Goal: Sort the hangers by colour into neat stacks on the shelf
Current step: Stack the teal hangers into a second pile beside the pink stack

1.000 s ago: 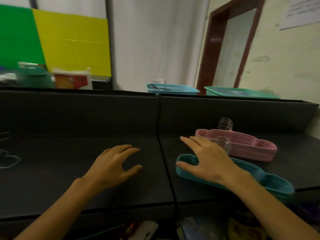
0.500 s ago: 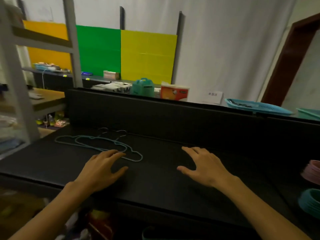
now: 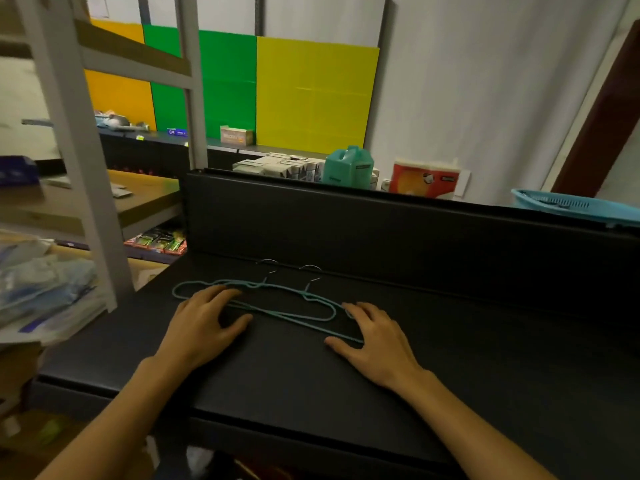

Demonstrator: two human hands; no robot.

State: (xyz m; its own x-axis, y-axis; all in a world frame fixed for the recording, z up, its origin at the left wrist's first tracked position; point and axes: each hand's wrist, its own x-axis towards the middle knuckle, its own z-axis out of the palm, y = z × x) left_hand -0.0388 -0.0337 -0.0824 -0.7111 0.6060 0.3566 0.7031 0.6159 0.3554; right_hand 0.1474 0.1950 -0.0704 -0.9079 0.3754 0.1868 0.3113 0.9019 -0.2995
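**Teal hangers under both hands on the black shelf**

Teal wire hangers (image 3: 277, 303), two of them overlapping, lie flat on the black shelf (image 3: 311, 375) near its rear wall, hooks pointing away; nearest the camera, the left hand (image 3: 204, 327) lies palm down, fingers loosely spread over the hangers' left end, gripping nothing; the right hand (image 3: 377, 337), likewise spread and unclenched, touches their right end; beyond the wall stand a teal jug (image 3: 348, 166), a red-and-white packet (image 3: 424, 178) and a blue basket (image 3: 575, 204).
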